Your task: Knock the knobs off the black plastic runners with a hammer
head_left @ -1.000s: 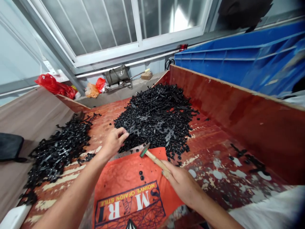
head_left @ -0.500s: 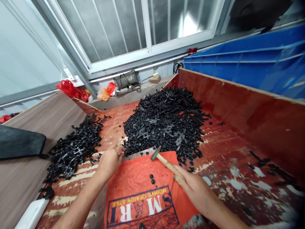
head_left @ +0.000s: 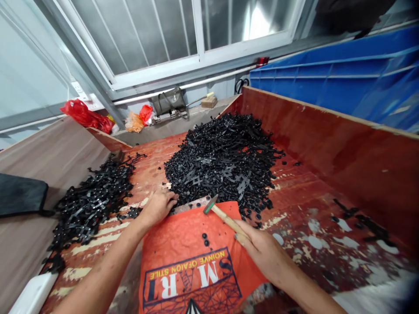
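Note:
My right hand [head_left: 258, 246] is wrapped round the wooden handle of a small hammer [head_left: 231, 222]. The hammer's head lies over the far edge of an orange printed cloth [head_left: 183, 235]. At the front left edge of a large heap of small black parts [head_left: 225, 161], my left hand [head_left: 159, 206] has its fingers curled down. Its fingertips reach the heap's edge, and whatever they pinch is hidden. Two small black round pieces [head_left: 205, 240] rest on the cloth. A bare strip of a block [head_left: 193, 204] shows beyond the cloth's far edge.
A second heap of black parts [head_left: 94, 196] lies to the left against a wooden board [head_left: 19, 161]. Red wooden side wall [head_left: 314, 122] bounds the right, with a blue crate [head_left: 327, 74] behind it. Scattered black pieces [head_left: 363, 222] lie at right. A white box [head_left: 36, 292] stands front left.
My left hand has moved a little right, its fingers now at the heap's edge. The hammer stays in my right hand over the cloth. The view has shifted slightly.

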